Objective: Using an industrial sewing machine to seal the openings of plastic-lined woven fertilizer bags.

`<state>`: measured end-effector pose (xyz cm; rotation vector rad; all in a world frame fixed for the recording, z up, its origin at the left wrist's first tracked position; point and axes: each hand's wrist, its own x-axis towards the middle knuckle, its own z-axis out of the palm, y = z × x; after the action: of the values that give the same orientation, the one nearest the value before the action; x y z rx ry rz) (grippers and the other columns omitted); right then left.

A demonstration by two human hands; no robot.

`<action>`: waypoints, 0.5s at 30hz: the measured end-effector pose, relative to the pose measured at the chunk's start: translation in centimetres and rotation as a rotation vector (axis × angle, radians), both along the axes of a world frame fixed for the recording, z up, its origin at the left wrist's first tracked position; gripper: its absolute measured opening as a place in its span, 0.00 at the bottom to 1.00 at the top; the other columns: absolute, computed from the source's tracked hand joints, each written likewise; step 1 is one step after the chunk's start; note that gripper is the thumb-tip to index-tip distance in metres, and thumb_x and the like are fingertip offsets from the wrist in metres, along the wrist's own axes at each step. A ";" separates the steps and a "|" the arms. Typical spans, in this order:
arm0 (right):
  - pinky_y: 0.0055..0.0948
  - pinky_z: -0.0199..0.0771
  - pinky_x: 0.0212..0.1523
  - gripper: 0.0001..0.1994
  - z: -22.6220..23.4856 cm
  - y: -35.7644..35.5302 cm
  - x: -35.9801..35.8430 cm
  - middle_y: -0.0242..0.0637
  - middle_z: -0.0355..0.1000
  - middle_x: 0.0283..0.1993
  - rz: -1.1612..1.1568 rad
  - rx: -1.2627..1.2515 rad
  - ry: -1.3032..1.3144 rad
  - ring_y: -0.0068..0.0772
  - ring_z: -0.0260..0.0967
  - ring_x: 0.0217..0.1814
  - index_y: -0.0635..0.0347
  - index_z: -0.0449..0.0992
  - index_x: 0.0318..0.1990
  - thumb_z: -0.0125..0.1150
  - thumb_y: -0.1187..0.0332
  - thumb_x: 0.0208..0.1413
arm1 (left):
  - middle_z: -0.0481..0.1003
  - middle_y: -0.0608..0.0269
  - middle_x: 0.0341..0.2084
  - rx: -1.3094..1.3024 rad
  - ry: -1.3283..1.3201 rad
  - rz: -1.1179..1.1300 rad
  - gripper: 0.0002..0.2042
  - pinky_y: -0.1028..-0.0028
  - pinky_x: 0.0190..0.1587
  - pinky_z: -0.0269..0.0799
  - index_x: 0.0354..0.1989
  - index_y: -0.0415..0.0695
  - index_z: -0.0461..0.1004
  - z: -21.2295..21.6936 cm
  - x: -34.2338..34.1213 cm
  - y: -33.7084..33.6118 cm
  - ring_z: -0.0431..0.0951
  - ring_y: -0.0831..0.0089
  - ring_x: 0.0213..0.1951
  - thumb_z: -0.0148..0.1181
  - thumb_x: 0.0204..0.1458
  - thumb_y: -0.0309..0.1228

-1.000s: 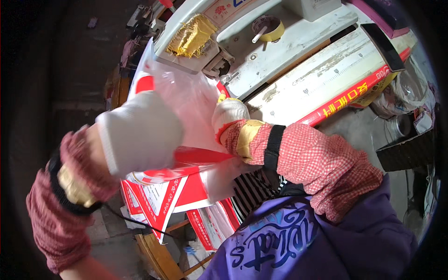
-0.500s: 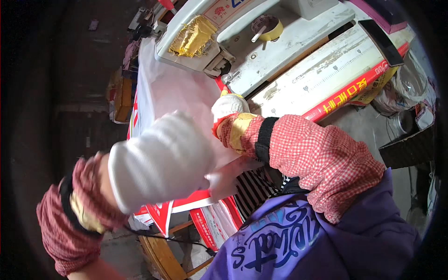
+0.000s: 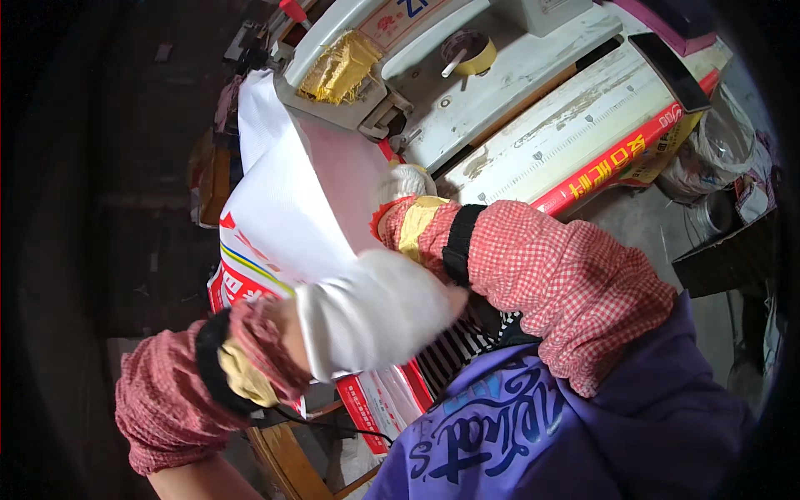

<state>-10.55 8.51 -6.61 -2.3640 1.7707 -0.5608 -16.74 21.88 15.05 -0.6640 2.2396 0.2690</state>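
Head view, looking down on a person at a workbench w/ a sewing-type machine. Left hand [image 3: 371, 312], in a white glove, lies across the lower part of a large white woven sack [image 3: 283, 208] w/ red, yellow and blue print; glove is motion-blurred, so finger state cannot be told, though the hand reads as laid flat on the sack. Right hand [image 3: 408, 182], also white-gloved, sits at the sack's right edge, just beside the machine base; only the knuckles show, fingers look curled against the sack edge, but a pinch cannot be confirmed. Both forearms wear red-checked sleeve covers [image 3: 550, 275] w/ black cuffs. Sack runs from the person's lap up to the machine [image 3: 392, 92], its top edge near a tuft of yellow thread [image 3: 337, 67]. A roll of yellow tape [image 3: 471, 54] rests on the machine's top surface. Long white bench [image 3: 567, 125] w/ a red printed strip [image 3: 617, 158] along its front edge extends to the right. Purple sweatshirt [image 3: 567, 417] w/ script print fills the lower right; wooden frame [image 3: 283, 450] shows at lower centre under the sack.
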 end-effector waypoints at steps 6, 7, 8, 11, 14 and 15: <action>0.33 0.71 0.25 0.05 -2.5 0.3 -1.5 0.37 0.73 0.24 -0.238 -0.044 -0.244 0.36 0.72 0.28 0.54 0.77 0.27 0.60 0.68 0.40 | 0.74 0.61 0.22 -0.531 -0.079 -0.388 0.06 0.71 0.33 0.69 0.24 0.45 0.77 5.7 5.4 -7.4 0.73 0.64 0.29 0.62 0.35 0.26; 0.33 0.72 0.26 0.06 1.6 2.1 -3.5 0.39 0.73 0.26 -0.066 0.116 -0.182 0.37 0.73 0.30 0.55 0.77 0.28 0.59 0.69 0.39 | 0.74 0.62 0.22 -0.450 -0.093 -0.267 0.04 0.71 0.33 0.69 0.23 0.46 0.76 5.2 7.7 -6.9 0.73 0.64 0.28 0.62 0.35 0.26; 0.33 0.73 0.27 0.07 7.4 4.4 -5.8 0.40 0.74 0.27 0.135 0.259 -0.130 0.38 0.74 0.31 0.56 0.78 0.29 0.59 0.70 0.38 | 0.74 0.63 0.21 -0.380 -0.130 -0.124 0.03 0.71 0.34 0.68 0.22 0.46 0.76 5.2 9.8 -4.9 0.73 0.63 0.28 0.61 0.35 0.26; 0.34 0.72 0.25 0.12 6.3 4.6 -9.1 0.47 0.72 0.23 0.154 0.397 -0.103 0.41 0.73 0.26 0.65 0.75 0.32 0.56 0.65 0.41 | 0.72 0.65 0.18 -0.141 0.026 0.072 0.05 0.71 0.29 0.70 0.22 0.43 0.75 -0.8 7.9 1.9 0.72 0.68 0.22 0.58 0.40 0.31; 0.34 0.73 0.31 0.13 7.4 8.4 -11.3 0.42 0.74 0.33 0.417 0.269 -0.391 0.36 0.73 0.33 0.60 0.77 0.33 0.47 0.63 0.51 | 0.70 0.60 0.11 -0.057 0.295 -0.291 0.04 0.67 0.21 0.70 0.13 0.44 0.74 -3.8 3.4 3.3 0.74 0.63 0.19 0.57 0.28 0.30; 0.35 0.72 0.31 0.13 6.2 9.2 -10.8 0.42 0.74 0.33 0.412 0.267 -0.370 0.37 0.73 0.33 0.60 0.77 0.33 0.47 0.63 0.51 | 0.69 0.58 0.13 -0.008 0.305 -0.246 0.05 0.67 0.22 0.69 0.15 0.43 0.73 -3.9 2.1 3.0 0.73 0.63 0.20 0.56 0.27 0.31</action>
<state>-21.31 17.75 -0.41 -2.1745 1.0896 -0.6050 -14.62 24.91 11.18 -0.3627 2.5862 0.2504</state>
